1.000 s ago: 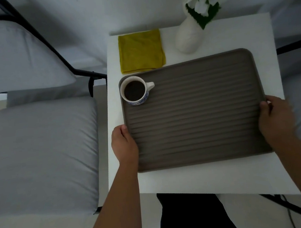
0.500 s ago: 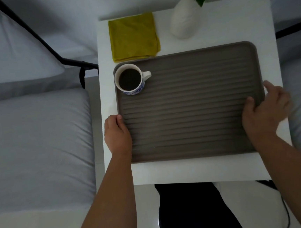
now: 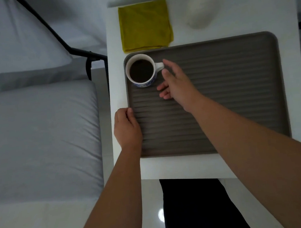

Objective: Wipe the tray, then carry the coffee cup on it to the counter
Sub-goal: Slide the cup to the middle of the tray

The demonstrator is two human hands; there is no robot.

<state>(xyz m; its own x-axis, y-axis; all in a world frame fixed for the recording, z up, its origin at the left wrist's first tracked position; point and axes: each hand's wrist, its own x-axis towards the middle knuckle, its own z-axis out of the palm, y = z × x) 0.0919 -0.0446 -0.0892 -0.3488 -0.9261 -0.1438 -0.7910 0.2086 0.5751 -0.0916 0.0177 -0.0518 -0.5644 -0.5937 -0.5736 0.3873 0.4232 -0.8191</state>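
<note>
1. Head view: the left hand [image 3: 127, 128] grips the near-left edge of the grey-brown ribbed rectangular tray [image 3: 226, 92], thumb over the rim and fingers curled at its side, steadying it on the white square counter [image 3: 169, 168].
2. The right hand [image 3: 176, 82] hovers over the tray with fingers spread and loose, holding nothing; its fingertips are just beside the handle of the white ceramic coffee cup with a blue pattern [image 3: 141, 70]. Whether a fingertip touches the handle cannot be told.
3. The cup, full of dark coffee, stands upright in the tray's far-left corner, beyond the left hand and directly left of the right hand's fingertips.
4. The folded mustard-yellow cloth [image 3: 144, 24] lies flat on the counter just beyond the tray's far edge, further out than the cup from both hands, and neither hand touches it.
5. Judgement: the wiping step looks not yet begun. The step in hand seems to be clearing the cup off the tray so the ribbed surface can be wiped.
6. The next move calls for closing the right fingers round the handle, lifting the cup level because it is full, and setting it on bare counter off the tray.
7. After that the right hand would need to reach past the tray for the cloth while the left hand holds the tray firm.
8. A white ribbed vase [image 3: 201, 9] stands beyond the right hand, near the cloth, and needs avoiding on that reach.
</note>
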